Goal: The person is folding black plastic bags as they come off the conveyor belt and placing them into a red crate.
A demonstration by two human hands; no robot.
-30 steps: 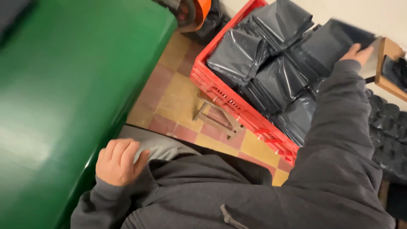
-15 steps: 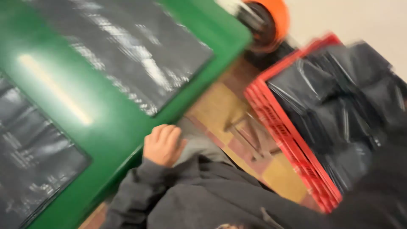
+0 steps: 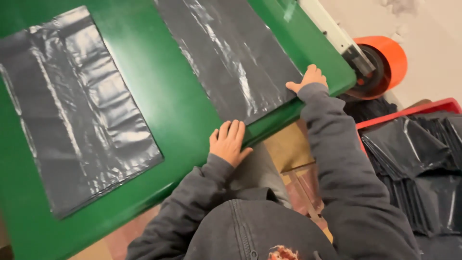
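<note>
Head view: my open left hand (image 3: 230, 143) and right hand (image 3: 308, 79) press flat on the near end of the black bag (image 3: 236, 58), which runs long away across the green table (image 3: 183, 106).

A pale wall or floor surface (image 3: 433, 24) fills the frame toward one o'clock. Toward six o'clock, tan and reddish floor tiles (image 3: 288, 149) show beneath the green table edge. Light glints softly overhead, leaving sheen on the surfaces.

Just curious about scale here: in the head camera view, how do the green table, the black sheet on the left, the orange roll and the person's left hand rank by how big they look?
1. Green table
2. Black sheet on the left
3. Orange roll, though it lies farther from the camera and is partly hidden
4. Left hand, close in looks to the roll, so that order is unsure
</note>
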